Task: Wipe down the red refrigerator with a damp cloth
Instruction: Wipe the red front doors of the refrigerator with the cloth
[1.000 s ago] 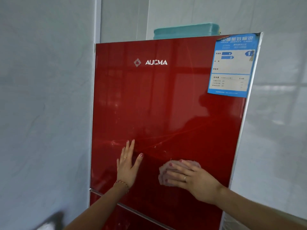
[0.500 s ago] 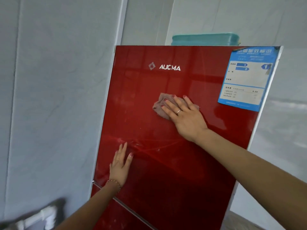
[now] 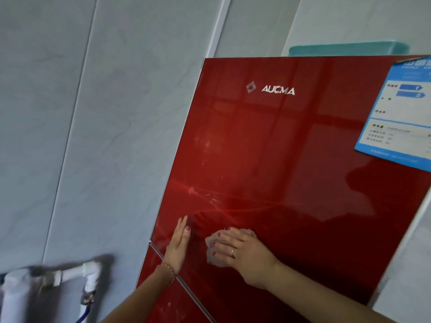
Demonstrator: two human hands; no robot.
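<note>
Low in the frame, right of centre, the right hand (image 3: 245, 255) presses a pinkish cloth (image 3: 213, 250) flat against the red refrigerator (image 3: 291, 171) door, fingers spread over it, not curled round it. Just left of it, the left hand (image 3: 178, 247) rests on the door with straight fingers, holding nothing. Smears cross the glossy door above the hands. A blue label (image 3: 398, 113) sits at the upper right, a teal box (image 3: 349, 48) on top. White pipes (image 3: 70, 276) show at the lower left.
</note>
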